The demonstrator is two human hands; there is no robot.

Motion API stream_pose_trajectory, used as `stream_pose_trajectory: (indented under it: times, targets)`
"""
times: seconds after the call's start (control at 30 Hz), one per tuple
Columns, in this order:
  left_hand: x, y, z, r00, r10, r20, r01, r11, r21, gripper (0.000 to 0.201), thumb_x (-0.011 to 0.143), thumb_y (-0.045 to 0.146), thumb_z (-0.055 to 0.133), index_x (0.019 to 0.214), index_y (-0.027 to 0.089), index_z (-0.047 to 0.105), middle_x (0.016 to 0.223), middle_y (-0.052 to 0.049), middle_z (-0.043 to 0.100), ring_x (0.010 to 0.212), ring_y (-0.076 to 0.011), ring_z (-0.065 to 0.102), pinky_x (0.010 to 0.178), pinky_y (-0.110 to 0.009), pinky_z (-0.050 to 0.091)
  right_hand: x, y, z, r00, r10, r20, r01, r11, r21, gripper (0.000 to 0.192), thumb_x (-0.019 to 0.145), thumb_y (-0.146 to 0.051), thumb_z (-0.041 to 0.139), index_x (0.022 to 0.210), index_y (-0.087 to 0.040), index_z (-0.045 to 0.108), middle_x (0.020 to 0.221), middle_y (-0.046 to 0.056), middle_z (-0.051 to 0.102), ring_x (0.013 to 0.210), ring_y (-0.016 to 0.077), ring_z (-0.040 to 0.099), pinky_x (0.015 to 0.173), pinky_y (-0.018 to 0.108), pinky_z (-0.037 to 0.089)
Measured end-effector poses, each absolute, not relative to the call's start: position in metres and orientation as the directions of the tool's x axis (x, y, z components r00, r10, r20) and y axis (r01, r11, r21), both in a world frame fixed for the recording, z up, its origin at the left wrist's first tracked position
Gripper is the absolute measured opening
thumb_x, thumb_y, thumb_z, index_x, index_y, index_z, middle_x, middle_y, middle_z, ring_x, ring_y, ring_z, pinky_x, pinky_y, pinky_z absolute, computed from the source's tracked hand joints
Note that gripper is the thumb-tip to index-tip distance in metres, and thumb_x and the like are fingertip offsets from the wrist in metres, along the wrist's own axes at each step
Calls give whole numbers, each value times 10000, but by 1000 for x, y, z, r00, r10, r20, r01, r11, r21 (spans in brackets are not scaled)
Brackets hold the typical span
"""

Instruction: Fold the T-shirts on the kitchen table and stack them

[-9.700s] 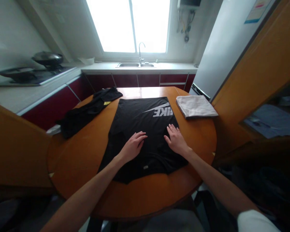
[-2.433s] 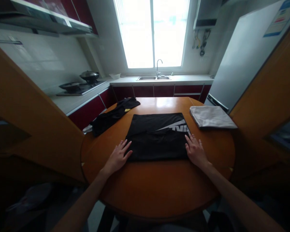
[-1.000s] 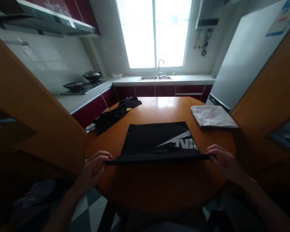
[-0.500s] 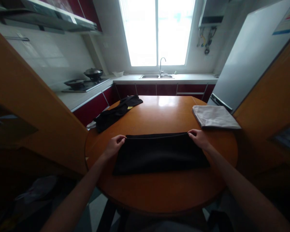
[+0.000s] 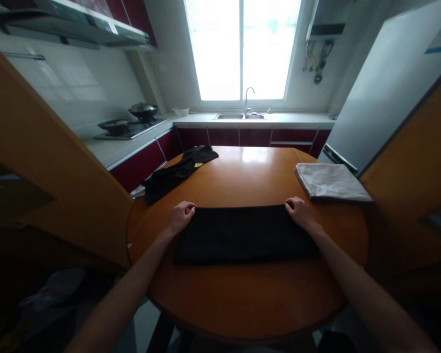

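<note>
A black T-shirt [image 5: 242,234] lies folded into a flat rectangle on the round wooden table [image 5: 242,294]. My left hand [image 5: 180,218] pinches its far left corner. My right hand [image 5: 299,214] pinches its far right corner. Both hands rest low on the tabletop, and the white logo is hidden inside the fold.
A folded light grey cloth [image 5: 330,182] lies at the table's far right. A crumpled black garment [image 5: 176,171] hangs over the far left edge. Behind stand a counter with a sink [image 5: 238,116], a stove with pans [image 5: 128,125], and a fridge [image 5: 382,98] at right.
My hands lifted the shirt's near edge and carried it away from me over the logo half, folding it. They have now lowered onto the far corners, still gripping.
</note>
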State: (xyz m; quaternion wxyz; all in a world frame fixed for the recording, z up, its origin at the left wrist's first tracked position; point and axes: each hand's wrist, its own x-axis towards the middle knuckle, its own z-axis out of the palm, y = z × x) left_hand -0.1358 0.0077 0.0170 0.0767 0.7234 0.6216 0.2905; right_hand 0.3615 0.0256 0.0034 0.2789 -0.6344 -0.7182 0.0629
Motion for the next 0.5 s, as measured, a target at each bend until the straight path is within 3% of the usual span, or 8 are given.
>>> stream_pose_trajectory:
  times: [0.17, 0.23, 0.33, 0.4, 0.5]
  targets:
    - [-108, -6, 32, 164, 894, 417, 912, -299, 283, 428, 946, 392, 496, 1279, 167, 645, 1293, -141, 632, 1222, -313, 566, 1080, -471, 434, 330, 0, 23, -116, 900, 419, 913, 263, -313, 441, 988, -344, 408, 1316, -150, 628, 1296, 168, 639, 1235, 310, 556, 1036, 445, 441]
    - [-75, -13, 37, 252, 891, 379, 902, -358, 243, 470, 984, 396, 460, 1372, 164, 590, 1414, -146, 577, 1316, -309, 515, 1126, -466, 400, 303, -11, 29, -195, 906, 377, 903, 316, -291, 482, 1005, -362, 382, 1391, -152, 580, 1420, 167, 575, 1344, 312, 480, 1111, 462, 374]
    - [-18, -23, 31, 359, 887, 290, 882, -424, 205, 530, 1028, 446, 391, 1470, 181, 514, 1544, -133, 480, 1442, -300, 408, 1184, -475, 335, 263, -23, 25, -281, 919, 277, 895, 355, -270, 578, 1023, -417, 354, 1520, -136, 441, 1615, 158, 363, 1504, 306, 280, 1208, 505, 217]
    - [12, -27, 18, 374, 896, 239, 893, -418, 170, 569, 1035, 488, 363, 1523, 211, 459, 1603, -121, 401, 1499, -314, 320, 1206, -531, 277, 244, -26, 14, -304, 933, 194, 899, 348, -264, 634, 1027, -455, 346, 1569, -127, 355, 1665, 157, 247, 1545, 301, 183, 1226, 539, 143]
    - [31, -30, -1, 369, 911, 182, 911, -394, 124, 608, 1021, 553, 374, 1554, 265, 422, 1640, -99, 330, 1531, -339, 242, 1213, -592, 216, 232, -27, -1, -309, 943, 122, 905, 331, -266, 660, 1027, -487, 346, 1586, -137, 321, 1670, 159, 217, 1557, 288, 150, 1230, 557, 96]
